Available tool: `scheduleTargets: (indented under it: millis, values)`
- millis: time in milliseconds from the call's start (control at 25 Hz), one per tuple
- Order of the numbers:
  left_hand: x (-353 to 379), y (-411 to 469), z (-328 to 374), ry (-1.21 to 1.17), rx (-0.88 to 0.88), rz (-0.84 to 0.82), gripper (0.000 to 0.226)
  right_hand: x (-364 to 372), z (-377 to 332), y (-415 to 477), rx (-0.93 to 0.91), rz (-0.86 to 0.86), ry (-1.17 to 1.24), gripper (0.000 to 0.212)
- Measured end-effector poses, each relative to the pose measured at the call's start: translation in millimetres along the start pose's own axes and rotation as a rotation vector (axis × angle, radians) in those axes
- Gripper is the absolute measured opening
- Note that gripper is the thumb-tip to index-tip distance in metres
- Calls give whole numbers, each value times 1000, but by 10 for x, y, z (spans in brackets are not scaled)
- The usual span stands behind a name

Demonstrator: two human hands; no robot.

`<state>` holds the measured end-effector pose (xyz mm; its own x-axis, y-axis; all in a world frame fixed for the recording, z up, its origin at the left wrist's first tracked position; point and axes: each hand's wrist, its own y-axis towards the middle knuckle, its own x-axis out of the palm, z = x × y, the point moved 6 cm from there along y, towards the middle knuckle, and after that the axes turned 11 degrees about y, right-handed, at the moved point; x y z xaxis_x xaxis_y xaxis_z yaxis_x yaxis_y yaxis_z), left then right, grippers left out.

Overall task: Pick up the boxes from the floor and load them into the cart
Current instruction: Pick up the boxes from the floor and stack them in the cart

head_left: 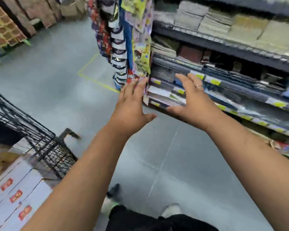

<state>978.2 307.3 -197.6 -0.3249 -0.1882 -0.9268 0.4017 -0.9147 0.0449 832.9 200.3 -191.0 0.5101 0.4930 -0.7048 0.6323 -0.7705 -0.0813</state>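
Left hand (132, 104) and right hand (193, 100) spread, holding nothing. Boxes (15, 189) in cart (53, 152), well left of both.

Bare hands: left hand (132, 104), right hand (195, 100). The right hand wears one thin ring (198, 86), metallic with a pinkish-gold tone; blur makes it hard to tell which finger. The left forearm (83, 172) and right forearm (250, 155) are bare from the wrist back to the frame edge. Well below the hands, between the forearms, are black trousers (140, 220) in plain fabric, blurred. Just beyond the trousers, toward the hands, are two whitish shoes: the right shoe (171, 210) below the right hand, and the left shoe (109, 205) below the left hand, with a small green patch at its edge. Shoe detail is smeared and any markings are unreadable.
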Motion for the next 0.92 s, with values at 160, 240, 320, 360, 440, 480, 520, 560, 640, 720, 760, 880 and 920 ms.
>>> scheduleTargets:
  millis: [160, 240, 320, 360, 440, 480, 520, 560, 640, 720, 760, 880, 920]
  values:
    - [323, 236, 1529, 17, 250, -55, 106, -1103, 937, -616, 148, 155, 24, 101]
    - [417, 351, 2187, 32, 374, -85, 106, -1589, 1273, -930, 209, 240, 49, 101]
    - [478, 425, 2735, 17, 476, -119, 106, -1991, 1505, -1203, 272, 301, 53, 102]
    - [517, 459, 2990, -7, 520, -136, 105, -2192, 1612, -1311, 293, 334, 49, 103]
    - [569, 555, 3494, -34, 617, -149, 106, -2610, 1805, -1461, 318, 410, 15, 104]
    - [600, 614, 3735, -33, 668, -155, 107, -2805, 1874, -1528, 335, 448, -3, 105]
    - [624, 688, 3962, -35, 716, -159, 108, -2998, 1932, -1582, 347, 489, -13, 105]
    - [642, 768, 4183, -40, 765, -161, 110, -3186, 1988, -1623, 355, 528, -17, 105]
    - [643, 903, 4562, -36, 858, -161, 111, -3491, 2056, -1695, 379, 579, -29, 105]
    - [641, 1095, 4987, -56, 961, -168, 112, -3822, 2133, -1784, 413, 652, -55, 104]
    - [617, 1186, 5222, -80, 1008, -185, 113, -3995, 2161, -1839, 432, 703, -68, 104]
    - [447, 1339, 6016, -143, 1191, -195, 114, -4522, 2219, -2098, 492, 890, -89, 104]
    - [372, 1323, 6262, -158, 1255, -181, 114, -4663, 2228, -2219, 514, 945, -94, 105]
